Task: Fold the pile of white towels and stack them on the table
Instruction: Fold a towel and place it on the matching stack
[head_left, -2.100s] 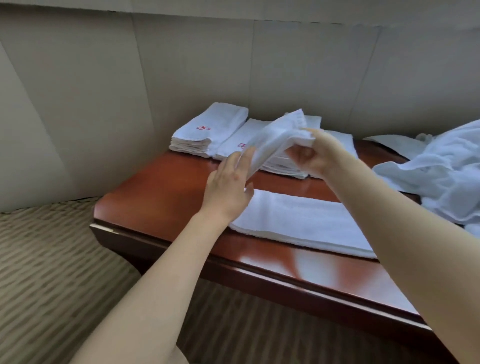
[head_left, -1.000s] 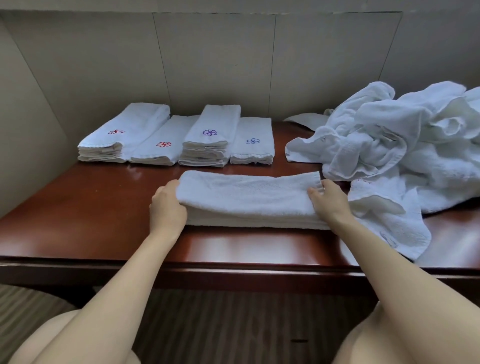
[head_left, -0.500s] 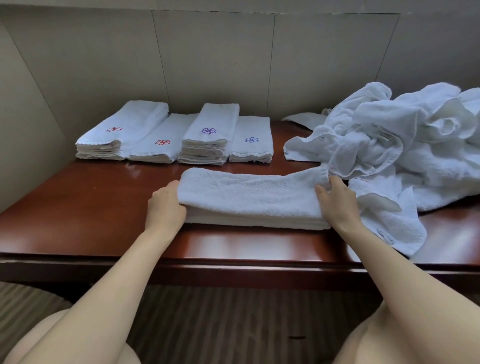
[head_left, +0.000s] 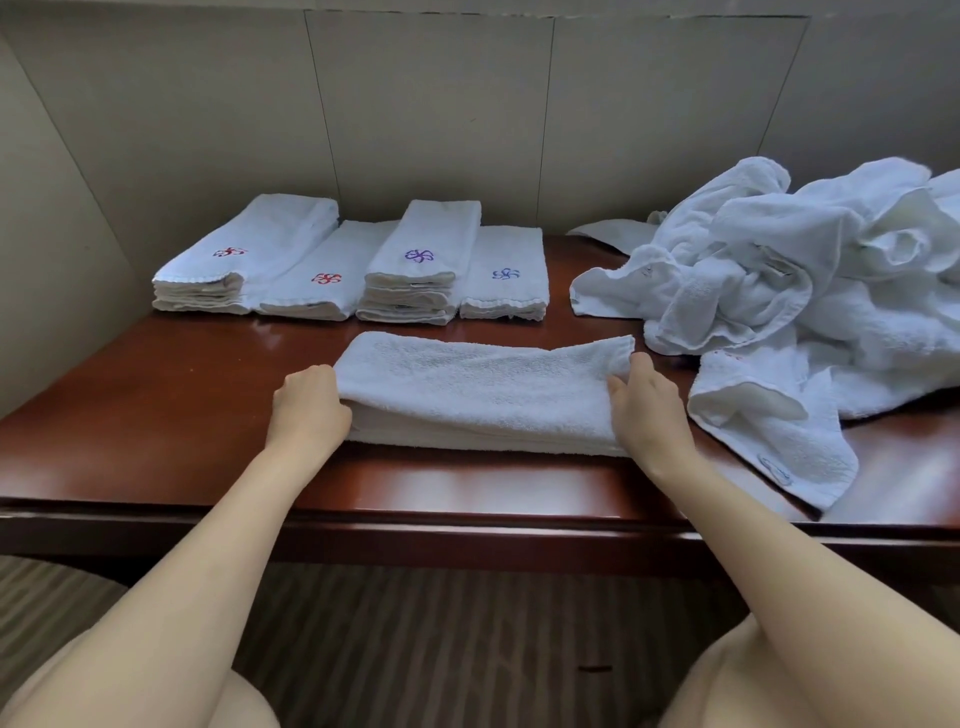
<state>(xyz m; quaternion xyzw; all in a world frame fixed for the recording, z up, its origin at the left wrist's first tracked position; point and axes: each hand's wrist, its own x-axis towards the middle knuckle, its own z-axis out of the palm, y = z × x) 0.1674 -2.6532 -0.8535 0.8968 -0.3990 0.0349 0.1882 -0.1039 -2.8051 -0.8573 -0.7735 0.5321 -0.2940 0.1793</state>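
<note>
Towel (head_left: 480, 395) is lying folded lengthwise mid-table (head_left: 156, 395) — left hand (head_left: 310, 408) gripping its left end, fingers curled under, right hand (head_left: 647, 405) pinching the right end — stacks (head_left: 332, 265) behind, pile (head_left: 810, 270) sitting rightward.

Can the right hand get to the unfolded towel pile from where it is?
Probably yes. The right hand grips the half-folded towel, and the unfolded towel pile lies just to its right with nothing between; it must release first.
</note>
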